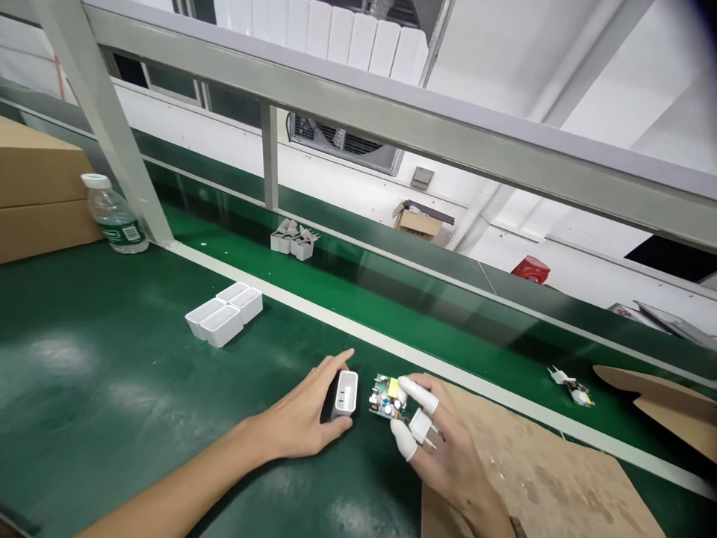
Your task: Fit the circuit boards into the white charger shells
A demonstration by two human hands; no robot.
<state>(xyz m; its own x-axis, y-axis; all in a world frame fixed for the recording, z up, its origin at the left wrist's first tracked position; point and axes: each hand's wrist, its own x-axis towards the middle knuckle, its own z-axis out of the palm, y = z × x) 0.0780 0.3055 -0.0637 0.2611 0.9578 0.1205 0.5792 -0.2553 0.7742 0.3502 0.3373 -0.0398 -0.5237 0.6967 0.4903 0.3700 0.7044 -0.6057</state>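
Note:
My left hand [305,418] rests on the green table and grips a white charger shell [345,394], its hollow end turned toward the right. Just right of it, my right hand [442,448], with white finger cots on thumb and forefinger, pinches a small green circuit board [385,397] with a white plug piece [421,427] attached. Board and shell are a few centimetres apart. Three empty white shells [224,314] stand grouped on the table farther left.
A green conveyor belt [392,299] runs behind, carrying a cluster of white parts [292,239] and a loose board with plug [571,387]. A water bottle [115,217] and cardboard boxes [33,187] stand at left. Brown cardboard sheets [549,478] lie at right.

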